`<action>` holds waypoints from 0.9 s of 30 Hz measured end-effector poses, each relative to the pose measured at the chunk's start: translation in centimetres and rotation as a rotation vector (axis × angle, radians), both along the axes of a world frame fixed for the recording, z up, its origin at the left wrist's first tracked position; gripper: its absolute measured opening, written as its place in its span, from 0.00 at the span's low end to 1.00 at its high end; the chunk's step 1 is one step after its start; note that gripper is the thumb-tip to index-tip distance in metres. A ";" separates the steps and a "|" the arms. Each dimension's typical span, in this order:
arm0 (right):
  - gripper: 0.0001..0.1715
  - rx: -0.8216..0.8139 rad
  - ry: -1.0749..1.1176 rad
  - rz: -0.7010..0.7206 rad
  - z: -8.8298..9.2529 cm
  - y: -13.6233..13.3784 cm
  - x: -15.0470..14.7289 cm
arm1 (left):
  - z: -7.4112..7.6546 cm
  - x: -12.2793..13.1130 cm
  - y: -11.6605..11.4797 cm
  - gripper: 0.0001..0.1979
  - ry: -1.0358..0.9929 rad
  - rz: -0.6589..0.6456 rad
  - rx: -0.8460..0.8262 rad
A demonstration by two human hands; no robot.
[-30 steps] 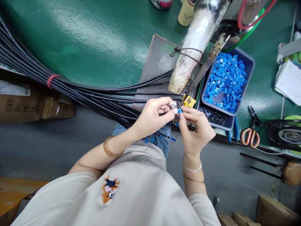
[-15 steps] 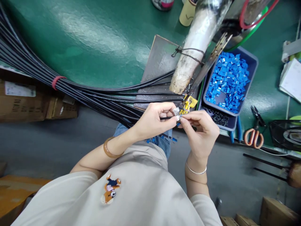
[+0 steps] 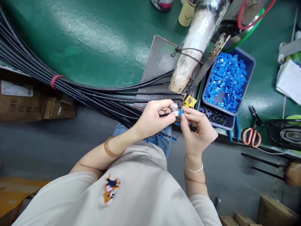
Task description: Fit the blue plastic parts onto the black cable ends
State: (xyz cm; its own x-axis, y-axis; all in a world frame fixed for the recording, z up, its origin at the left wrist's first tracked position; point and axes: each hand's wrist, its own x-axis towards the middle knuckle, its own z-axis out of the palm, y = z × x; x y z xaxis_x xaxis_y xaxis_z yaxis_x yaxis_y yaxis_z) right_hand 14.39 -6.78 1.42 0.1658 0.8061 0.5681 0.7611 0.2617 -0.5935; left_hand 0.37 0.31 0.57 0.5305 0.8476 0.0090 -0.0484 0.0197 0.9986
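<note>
My left hand (image 3: 155, 117) is closed around the end of a black cable (image 3: 164, 115), with white tape or wrap on its fingertips. At the cable's tip sits a small blue connector (image 3: 180, 111), with a white part beside the left thumb. The thumb and fingers of my right hand (image 3: 198, 127) pinch the connector's right side; whether it is fully on the wires is too small to tell. Other black cables (image 3: 105, 91) run in from the left, held by a red tie (image 3: 55, 81). Several cable ends with blue connectors (image 3: 150, 138) hang over my lap.
A grey bin (image 3: 251, 70) of blue connectors stands right of my hands, over a second bin (image 3: 229, 125) of small black parts. A wrapped tube (image 3: 192, 53) and metal bar (image 3: 207, 66) slant overhead. Orange-handled scissors (image 3: 251, 136) and blue-handled pliers (image 3: 237, 128) lie at the bench edge.
Both hands have risen slightly. The blue connector shows more clearly between the fingertips, where earlier it was mostly covered. The view has shifted a little.
</note>
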 end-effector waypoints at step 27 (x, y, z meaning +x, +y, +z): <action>0.11 0.074 -0.256 -0.029 0.6 0.7 0.0 | 0.4 0.8 0.7 0.06 -0.051 0.071 -0.061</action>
State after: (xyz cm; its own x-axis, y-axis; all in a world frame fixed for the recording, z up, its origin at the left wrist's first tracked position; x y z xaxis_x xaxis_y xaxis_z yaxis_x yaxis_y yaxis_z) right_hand 14.37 -6.08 2.03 0.0316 0.7579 0.6517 0.8917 0.2731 -0.3609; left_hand 1.22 1.01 0.94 0.4694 0.8828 -0.0181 -0.1023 0.0747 0.9919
